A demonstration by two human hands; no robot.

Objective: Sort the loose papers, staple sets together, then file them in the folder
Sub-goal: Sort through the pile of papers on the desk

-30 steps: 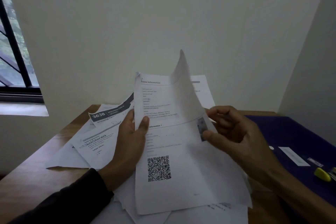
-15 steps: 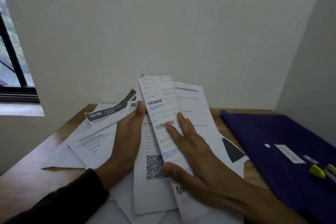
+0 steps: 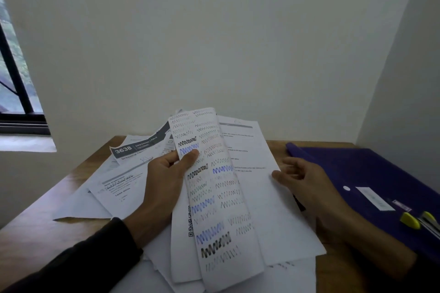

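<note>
between our hands, we're sorting: left hand (image 3: 166, 181) pinches the scribbled sheet (image 3: 214, 192) atop the loose papers (image 3: 119, 185); right hand (image 3: 307, 183) loosely curled, empty. next, group matches; folder (image 3: 371, 173) lies right.

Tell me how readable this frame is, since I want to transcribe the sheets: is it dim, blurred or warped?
Head view: dim and underexposed, daylight only from the window; wide-angle bending at the edges; the scribble sheet in the left hand is soft; only "3638" on the header sheet reads; the right hand is slightly blurred.
</note>
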